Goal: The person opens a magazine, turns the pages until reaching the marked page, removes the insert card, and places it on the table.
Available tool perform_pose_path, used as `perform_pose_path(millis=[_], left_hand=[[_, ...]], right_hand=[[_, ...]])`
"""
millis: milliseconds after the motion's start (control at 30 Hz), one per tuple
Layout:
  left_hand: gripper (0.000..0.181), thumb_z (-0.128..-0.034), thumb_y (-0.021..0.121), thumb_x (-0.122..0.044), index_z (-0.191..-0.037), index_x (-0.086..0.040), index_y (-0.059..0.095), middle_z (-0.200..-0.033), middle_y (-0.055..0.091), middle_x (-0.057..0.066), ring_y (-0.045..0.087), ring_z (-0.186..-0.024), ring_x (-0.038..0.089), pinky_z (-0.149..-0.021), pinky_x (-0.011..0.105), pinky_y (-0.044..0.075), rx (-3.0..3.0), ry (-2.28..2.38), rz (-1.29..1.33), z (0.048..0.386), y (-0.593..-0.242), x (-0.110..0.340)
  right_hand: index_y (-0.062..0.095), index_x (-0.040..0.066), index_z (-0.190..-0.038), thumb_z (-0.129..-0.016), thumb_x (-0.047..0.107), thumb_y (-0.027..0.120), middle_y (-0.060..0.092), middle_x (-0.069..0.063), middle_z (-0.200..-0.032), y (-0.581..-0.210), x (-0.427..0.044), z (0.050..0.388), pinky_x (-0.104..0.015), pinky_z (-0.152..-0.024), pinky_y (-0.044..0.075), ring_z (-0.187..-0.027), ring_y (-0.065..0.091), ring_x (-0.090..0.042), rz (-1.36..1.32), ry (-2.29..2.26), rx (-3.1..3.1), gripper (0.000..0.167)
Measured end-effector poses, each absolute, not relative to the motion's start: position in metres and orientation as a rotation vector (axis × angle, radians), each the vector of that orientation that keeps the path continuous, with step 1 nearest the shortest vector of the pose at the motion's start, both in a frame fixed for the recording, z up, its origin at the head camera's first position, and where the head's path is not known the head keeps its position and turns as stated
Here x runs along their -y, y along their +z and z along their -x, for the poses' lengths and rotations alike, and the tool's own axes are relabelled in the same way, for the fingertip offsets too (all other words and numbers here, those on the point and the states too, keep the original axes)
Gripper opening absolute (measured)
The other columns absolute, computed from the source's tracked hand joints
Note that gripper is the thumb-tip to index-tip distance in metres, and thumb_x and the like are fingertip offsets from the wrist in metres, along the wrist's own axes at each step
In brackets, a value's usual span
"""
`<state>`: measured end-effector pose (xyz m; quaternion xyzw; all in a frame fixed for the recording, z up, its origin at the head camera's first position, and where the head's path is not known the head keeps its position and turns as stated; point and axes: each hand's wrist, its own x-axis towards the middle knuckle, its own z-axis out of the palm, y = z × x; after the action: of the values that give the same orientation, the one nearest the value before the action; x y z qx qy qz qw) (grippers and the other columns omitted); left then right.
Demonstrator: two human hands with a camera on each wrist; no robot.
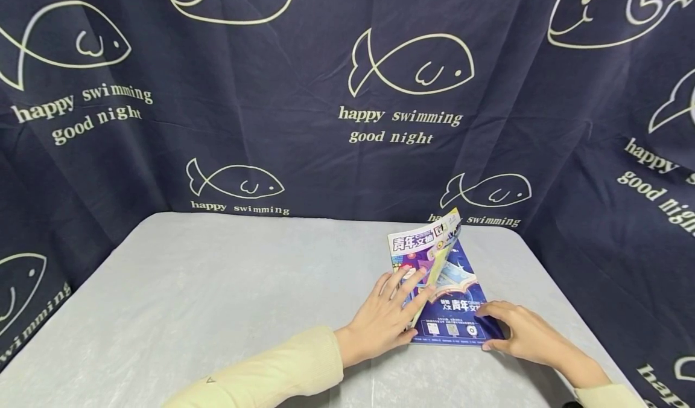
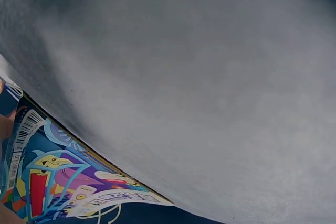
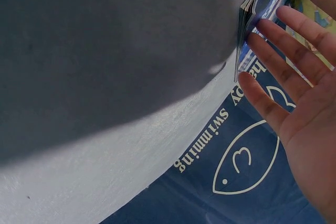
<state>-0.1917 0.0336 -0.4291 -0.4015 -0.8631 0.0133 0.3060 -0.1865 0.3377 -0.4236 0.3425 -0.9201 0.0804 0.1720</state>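
Dk blue curtain (image 1: 304, 112) w/ pale fish outlines & "happy swimming good night" lettering hangs along the left, far and right sides of the pale grey table (image 1: 217, 287). Coming in from the near side, the L arm wears a cream sleeve (image 1: 282, 366). L hand (image 1: 382, 317) rests on the colourful cover (image 1: 404, 248) of the magazine (image 1: 453, 305), fingers spread, thumb down by the near edge; it's pressing flat, not pinching. Mag lies on the right half of the tbl, its far end toward the tbl's far edge. Right side of the cover curls up off a dk blue page (image 1: 468, 263) w/ an open-book pic & small white boxes nr the near edge. Farther right, the R hand (image 1: 523, 329) is at the mag's near right corner: fingers apart & fairly straight, tips at the right edge, thumb at the corner. R sleeve (image 1: 605, 396) also cream.
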Motion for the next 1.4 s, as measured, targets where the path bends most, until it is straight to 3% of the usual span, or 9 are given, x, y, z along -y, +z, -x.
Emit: perform_pose_path(millis=[267,467,667,833,1033,1400], left_hand=[[0.077,-0.0766,0.057,-0.058,-0.138,-0.018,0.034,-0.151,0.01,0.01,0.008,-0.138,0.035,-0.108,0.046,0.018,2.201,0.122,1.026,0.192,-0.433,-0.032],[0.068,-0.0789,0.052,-0.06,-0.134,-0.022,0.041,-0.153,0.009,0.008,0.008,-0.139,0.033,-0.108,0.048,0.015,2.181,0.203,1.012,0.191,-0.433,-0.03],[0.065,-0.0809,0.046,-0.062,-0.133,-0.023,0.042,-0.154,0.009,0.007,0.009,-0.141,0.028,-0.108,0.048,0.012,2.153,0.313,1.0,0.19,-0.432,-0.027],[0.06,-0.0832,0.043,-0.06,-0.131,-0.023,0.042,-0.153,0.014,0.007,0.008,-0.142,0.026,-0.109,0.048,0.007,2.153,0.335,1.014,0.189,-0.432,-0.025],[0.057,-0.0836,0.044,-0.057,-0.128,-0.021,0.044,-0.149,0.026,0.007,0.012,-0.141,0.026,-0.109,0.047,0.012,2.143,0.333,1.02,0.188,-0.431,-0.023],[0.058,-0.0863,0.039,-0.059,-0.13,-0.022,0.042,-0.142,0.036,0.006,0.02,-0.138,0.031,-0.11,0.048,0.012,2.206,0.385,1.003,0.186,-0.431,-0.018]], right_hand=[[0.065,0.016,-0.096,-0.051,0.034,0.084,0.065,0.005,-0.097,-0.424,-0.339,0.187,-0.013,-0.082,0.039,-0.088,0.061,-0.017,-1.006,0.232,2.611,0.052],[0.065,0.016,-0.095,-0.051,0.034,0.084,0.065,0.005,-0.096,-0.424,-0.339,0.188,-0.017,-0.081,0.041,-0.088,0.061,-0.017,-1.012,0.221,2.617,0.051],[0.065,0.016,-0.092,-0.054,0.038,0.082,0.065,0.007,-0.093,-0.42,-0.34,0.187,-0.033,-0.073,0.048,-0.085,0.061,-0.015,-1.015,0.214,2.631,0.047],[0.066,0.016,-0.091,-0.058,0.04,0.08,0.065,0.008,-0.092,-0.419,-0.342,0.188,-0.034,-0.072,0.049,-0.085,0.061,-0.014,-1.034,0.219,2.644,0.044],[0.066,0.017,-0.09,-0.061,0.041,0.079,0.065,0.008,-0.091,-0.417,-0.344,0.188,-0.034,-0.071,0.05,-0.084,0.062,-0.014,-1.045,0.24,2.666,0.04],[0.066,0.018,-0.086,-0.061,0.028,0.081,0.065,0.01,-0.088,-0.413,-0.344,0.187,-0.033,-0.069,0.05,-0.081,0.062,-0.011,-1.04,0.263,2.714,0.03]])
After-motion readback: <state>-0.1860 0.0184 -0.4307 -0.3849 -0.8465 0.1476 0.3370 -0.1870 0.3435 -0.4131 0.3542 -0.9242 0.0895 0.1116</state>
